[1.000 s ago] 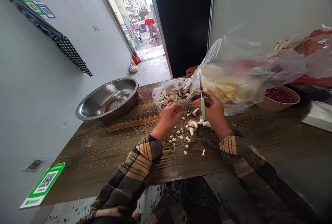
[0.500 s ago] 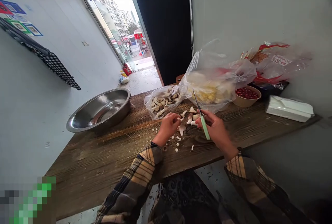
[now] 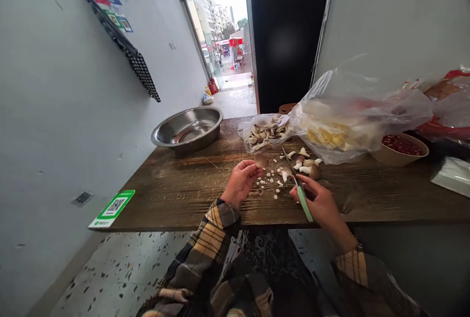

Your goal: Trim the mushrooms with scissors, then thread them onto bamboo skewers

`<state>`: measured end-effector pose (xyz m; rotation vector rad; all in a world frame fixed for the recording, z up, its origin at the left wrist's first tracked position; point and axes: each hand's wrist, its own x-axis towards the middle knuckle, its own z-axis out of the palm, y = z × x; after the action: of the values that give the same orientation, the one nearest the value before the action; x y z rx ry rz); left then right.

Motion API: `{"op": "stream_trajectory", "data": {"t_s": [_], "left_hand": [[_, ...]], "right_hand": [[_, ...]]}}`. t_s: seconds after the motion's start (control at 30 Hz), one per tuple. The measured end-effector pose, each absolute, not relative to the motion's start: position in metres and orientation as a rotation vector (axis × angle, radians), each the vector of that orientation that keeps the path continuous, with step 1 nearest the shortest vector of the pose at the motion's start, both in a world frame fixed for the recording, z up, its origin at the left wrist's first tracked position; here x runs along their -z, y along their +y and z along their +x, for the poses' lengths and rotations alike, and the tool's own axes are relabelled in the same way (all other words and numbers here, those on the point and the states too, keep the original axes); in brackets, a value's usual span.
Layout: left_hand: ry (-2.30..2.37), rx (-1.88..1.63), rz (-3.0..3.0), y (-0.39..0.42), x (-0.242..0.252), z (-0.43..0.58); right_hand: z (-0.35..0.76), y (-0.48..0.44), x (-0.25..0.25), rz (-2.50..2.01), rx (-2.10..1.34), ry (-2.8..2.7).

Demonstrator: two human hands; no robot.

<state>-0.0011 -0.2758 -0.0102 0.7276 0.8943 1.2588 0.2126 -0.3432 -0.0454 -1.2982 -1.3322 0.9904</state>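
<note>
My left hand (image 3: 242, 183) is closed, pinching a mushroom (image 3: 261, 160) whose round brown cap faces up above the table. In my right hand (image 3: 318, 200) is a small knife with a light green handle (image 3: 304, 204); its thin blade points up and away. Just beyond that hand lies a loose pile of mushrooms (image 3: 306, 167) with pale stems and brown caps. Small white cut stem pieces (image 3: 270, 180) are scattered between my hands. Behind them, a clear plastic bag of mushrooms (image 3: 266, 132) lies spread open.
A steel basin (image 3: 187, 130) stands at the back left of the wooden table (image 3: 176, 194). Right of the mushrooms are a plastic bag with yellow food (image 3: 330, 133), a bowl of red pieces (image 3: 402, 148) and a tissue pack (image 3: 453, 175). A green code card (image 3: 113, 209) lies at the left corner.
My left hand has lifted a mushroom from near the pile, its cap now showing. The knife hand has drawn back slightly from the pile. The view has swung left.
</note>
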Motion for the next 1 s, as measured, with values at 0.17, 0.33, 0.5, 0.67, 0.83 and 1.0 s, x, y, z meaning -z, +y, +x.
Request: {"op": "stream_trajectory", "data": {"t_s": [0.17, 0.33, 0.5, 0.67, 0.83, 1.0], "left_hand": [[0.914, -1.344, 0.739, -0.289, 0.017, -0.009], [0.818, -1.336, 0.684, -0.302, 0.02, -0.013], [0.773, -1.301, 0.688, -0.313, 0.023, -0.016], [0.749, -1.336, 0.641, -0.318, 0.023, -0.015], [0.653, -1.353, 0.605, -0.318, 0.021, -0.013], [0.692, -1.367, 0.557, -0.318, 0.023, -0.009]], "right_hand": [[0.21, -0.352, 0.053, -1.406, -0.747, -1.619], [0.203, -0.358, 0.062, -1.371, -0.782, -1.593], [0.193, -0.364, 0.064, -1.341, -0.841, -1.521], [0.196, -0.369, 0.064, -1.373, -0.703, -1.666], [0.202, -0.376, 0.056, -1.406, -0.507, -1.848], [0.21, -0.382, 0.049, -1.498, -0.477, -1.86]]}}
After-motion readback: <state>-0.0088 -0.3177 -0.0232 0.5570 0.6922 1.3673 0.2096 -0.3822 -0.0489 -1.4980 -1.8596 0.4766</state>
